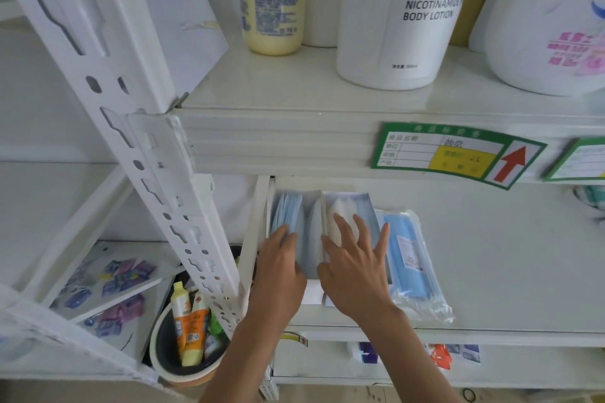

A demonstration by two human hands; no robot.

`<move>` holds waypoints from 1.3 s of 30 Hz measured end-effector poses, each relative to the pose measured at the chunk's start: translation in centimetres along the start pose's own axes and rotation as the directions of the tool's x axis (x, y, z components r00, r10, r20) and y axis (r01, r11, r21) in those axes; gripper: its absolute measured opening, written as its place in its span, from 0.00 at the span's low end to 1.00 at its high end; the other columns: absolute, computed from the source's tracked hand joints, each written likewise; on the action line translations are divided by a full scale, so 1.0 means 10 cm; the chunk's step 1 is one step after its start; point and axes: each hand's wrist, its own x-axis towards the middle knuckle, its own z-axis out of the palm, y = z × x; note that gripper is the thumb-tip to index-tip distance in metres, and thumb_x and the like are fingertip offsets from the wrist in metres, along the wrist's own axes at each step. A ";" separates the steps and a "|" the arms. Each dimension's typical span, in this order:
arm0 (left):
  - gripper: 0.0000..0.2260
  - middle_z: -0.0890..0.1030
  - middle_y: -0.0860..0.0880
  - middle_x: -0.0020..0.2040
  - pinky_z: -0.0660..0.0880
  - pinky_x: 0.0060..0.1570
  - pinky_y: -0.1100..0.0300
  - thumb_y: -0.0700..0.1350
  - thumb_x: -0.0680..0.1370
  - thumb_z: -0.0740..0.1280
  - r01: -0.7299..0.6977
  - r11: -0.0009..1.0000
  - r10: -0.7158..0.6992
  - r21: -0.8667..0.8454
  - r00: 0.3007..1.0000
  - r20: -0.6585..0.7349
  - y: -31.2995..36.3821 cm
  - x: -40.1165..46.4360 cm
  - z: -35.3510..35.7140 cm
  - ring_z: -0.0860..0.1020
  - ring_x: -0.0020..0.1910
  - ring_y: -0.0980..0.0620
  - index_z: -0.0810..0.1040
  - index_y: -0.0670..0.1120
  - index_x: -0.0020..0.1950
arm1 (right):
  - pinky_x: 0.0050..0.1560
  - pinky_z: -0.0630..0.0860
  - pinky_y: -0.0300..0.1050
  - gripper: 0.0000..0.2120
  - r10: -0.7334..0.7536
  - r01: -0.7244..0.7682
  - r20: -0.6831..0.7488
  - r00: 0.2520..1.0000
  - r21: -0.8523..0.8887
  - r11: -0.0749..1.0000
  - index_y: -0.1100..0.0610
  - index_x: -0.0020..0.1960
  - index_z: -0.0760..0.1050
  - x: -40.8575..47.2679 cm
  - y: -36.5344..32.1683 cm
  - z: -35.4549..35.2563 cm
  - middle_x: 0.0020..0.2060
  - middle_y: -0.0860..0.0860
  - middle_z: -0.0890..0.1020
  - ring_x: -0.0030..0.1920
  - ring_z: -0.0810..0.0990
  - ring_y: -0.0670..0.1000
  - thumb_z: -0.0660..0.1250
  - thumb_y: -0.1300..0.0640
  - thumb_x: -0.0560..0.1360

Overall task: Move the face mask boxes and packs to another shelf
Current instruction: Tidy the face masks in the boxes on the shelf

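White shelf. At its left end, near the front edge: two face mask boxes side by side, a clear mask pack just right of them. Left hand gripping the left box's end, fingers curled over. Right hand spread flat, fingers straight, across the right box, little finger reaching the pack.

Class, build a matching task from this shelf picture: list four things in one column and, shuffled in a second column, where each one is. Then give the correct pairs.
Things
1. yellow bottle
2. bagged blue masks
3. price label
4. toothpaste tubes

Places
A. in a round tub, lower left
B. on the front edge of the upper shelf
C. standing on the upper shelf, at the back
D. lying on the lower shelf, right of the hands

Pairs: 1-C, 2-D, 3-B, 4-A
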 end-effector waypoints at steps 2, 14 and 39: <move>0.25 0.62 0.46 0.80 0.64 0.75 0.52 0.29 0.79 0.60 -0.002 1.000 0.001 -0.028 0.999 -0.033 -0.01 -0.02 0.01 0.60 0.79 0.46 0.68 0.42 0.76 | 0.71 0.33 0.75 0.22 -0.006 0.006 0.016 1.000 -0.025 1.000 0.44 0.70 0.71 0.01 -0.03 0.00 0.79 0.52 0.56 0.80 0.45 0.59 0.55 0.45 0.77; 0.24 0.66 0.43 0.78 0.62 0.69 0.63 0.28 0.78 0.61 0.066 0.990 -0.080 -0.127 0.990 -0.113 0.00 -0.02 -0.04 0.65 0.77 0.46 0.71 0.38 0.74 | 0.71 0.32 0.73 0.24 0.057 -0.060 0.040 0.998 0.070 0.996 0.49 0.68 0.71 0.12 -0.19 0.00 0.78 0.53 0.55 0.79 0.46 0.60 0.62 0.38 0.76; 0.16 0.73 0.41 0.65 0.75 0.60 0.46 0.37 0.76 0.72 0.015 1.000 -0.016 -0.019 0.997 -0.072 0.04 0.07 -0.11 0.76 0.60 0.41 0.76 0.38 0.63 | 0.72 0.36 0.73 0.13 0.273 -0.281 0.084 0.958 0.106 0.954 0.50 0.37 0.71 0.31 -0.41 0.03 0.79 0.55 0.58 0.80 0.45 0.62 0.61 0.43 0.74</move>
